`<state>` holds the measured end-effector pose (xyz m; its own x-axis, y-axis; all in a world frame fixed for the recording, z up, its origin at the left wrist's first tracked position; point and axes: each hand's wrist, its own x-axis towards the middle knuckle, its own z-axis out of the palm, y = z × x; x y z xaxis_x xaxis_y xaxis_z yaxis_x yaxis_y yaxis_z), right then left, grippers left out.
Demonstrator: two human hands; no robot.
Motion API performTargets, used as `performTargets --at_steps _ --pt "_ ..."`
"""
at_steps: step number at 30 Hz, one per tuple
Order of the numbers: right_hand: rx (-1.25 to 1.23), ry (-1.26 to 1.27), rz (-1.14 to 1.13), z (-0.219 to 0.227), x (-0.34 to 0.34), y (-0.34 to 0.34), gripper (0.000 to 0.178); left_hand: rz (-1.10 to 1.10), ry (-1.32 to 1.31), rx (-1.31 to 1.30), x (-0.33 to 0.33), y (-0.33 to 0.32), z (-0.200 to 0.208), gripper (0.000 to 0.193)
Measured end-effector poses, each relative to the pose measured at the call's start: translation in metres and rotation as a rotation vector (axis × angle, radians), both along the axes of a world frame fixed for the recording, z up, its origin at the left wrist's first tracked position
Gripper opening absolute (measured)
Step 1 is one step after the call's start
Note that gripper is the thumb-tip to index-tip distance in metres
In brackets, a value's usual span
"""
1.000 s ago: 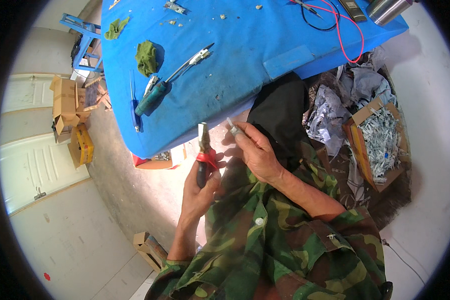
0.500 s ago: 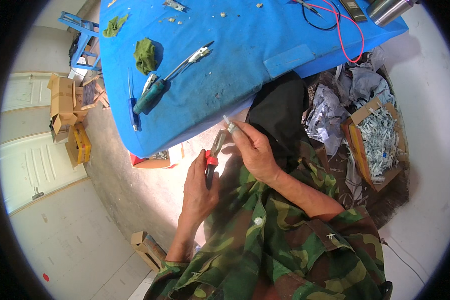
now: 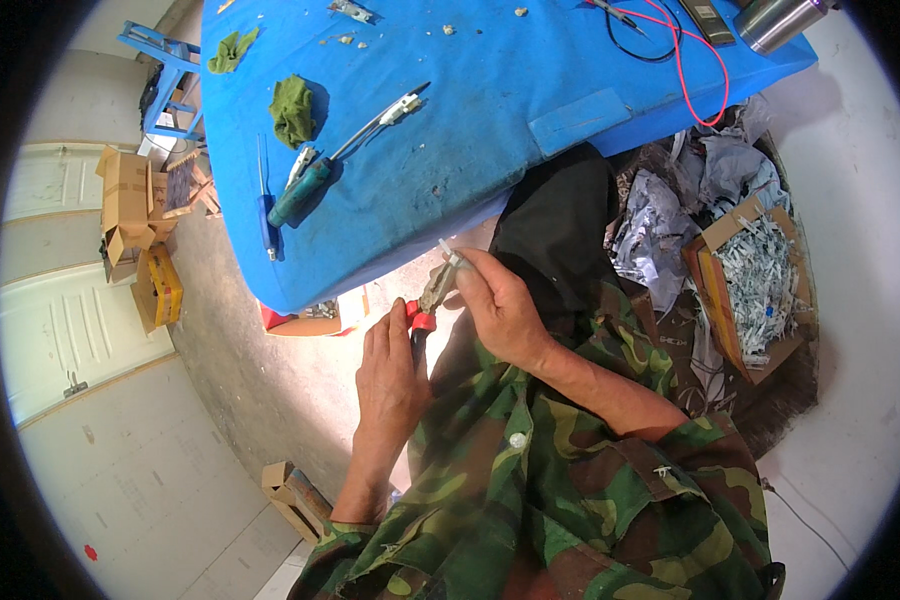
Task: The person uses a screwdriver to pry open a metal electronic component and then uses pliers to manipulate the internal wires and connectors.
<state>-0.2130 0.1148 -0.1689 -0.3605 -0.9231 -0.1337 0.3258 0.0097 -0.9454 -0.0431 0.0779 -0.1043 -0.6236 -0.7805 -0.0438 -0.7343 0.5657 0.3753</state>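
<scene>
My left hand (image 3: pixel 390 365) is closed round the pliers (image 3: pixel 434 290), which have red and black handles and jaws pointing up and to the right. Between the thumb and fingers of my right hand (image 3: pixel 505 315) is a small white piece (image 3: pixel 452 256) with a thin pale end sticking out. The plier jaws meet this piece close to my right fingertips; whether they grip it is partly hidden by the fingers. Both hands are in front of the near edge of the blue-covered table (image 3: pixel 440 190), above my lap.
On the table lie a green-handled screwdriver (image 3: pixel 305 188), a blue-handled screwdriver (image 3: pixel 268 228), green cloths (image 3: pixel 291 112), a red lead (image 3: pixel 725 85) and a metal cup (image 3: pixel 780 22). To the right stands a carton of white scraps (image 3: pixel 760 290). Cardboard boxes (image 3: pixel 125 205) are at the left.
My right hand has come slightly left and down with the small white piece, bringing it to the plier jaws. My left hand has shifted slightly and its fingers have straightened somewhat along the pliers.
</scene>
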Motion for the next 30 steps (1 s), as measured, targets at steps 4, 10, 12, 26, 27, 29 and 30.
performTargets --at_steps 4,10,12,26,27,29,30 --pt "-0.019 -0.001 0.022 0.003 -0.002 0.001 0.035 0.023 -0.027 0.011 0.003 -0.002 0.000 0.049" --pt "-0.011 -0.006 0.081 0.004 -0.007 0.002 0.035 0.068 -0.014 0.050 0.007 -0.005 0.004 0.042" --pt "-0.004 -0.001 0.087 0.005 -0.009 0.002 0.034 0.072 -0.008 0.061 0.008 -0.005 0.005 0.042" --pt "0.009 -0.498 0.071 0.003 -0.017 -0.003 0.028 0.159 0.113 0.391 0.005 -0.004 0.016 0.048" --pt "0.008 -0.503 0.076 0.000 -0.018 -0.003 0.028 0.162 0.111 0.399 0.004 -0.003 0.016 0.048" --pt "0.002 -0.513 0.091 -0.003 -0.019 -0.003 0.027 0.155 0.121 0.364 0.003 -0.002 0.016 0.048" --pt "0.007 -0.530 0.088 -0.003 -0.019 -0.003 0.026 0.151 0.127 0.346 0.003 -0.001 0.015 0.048"
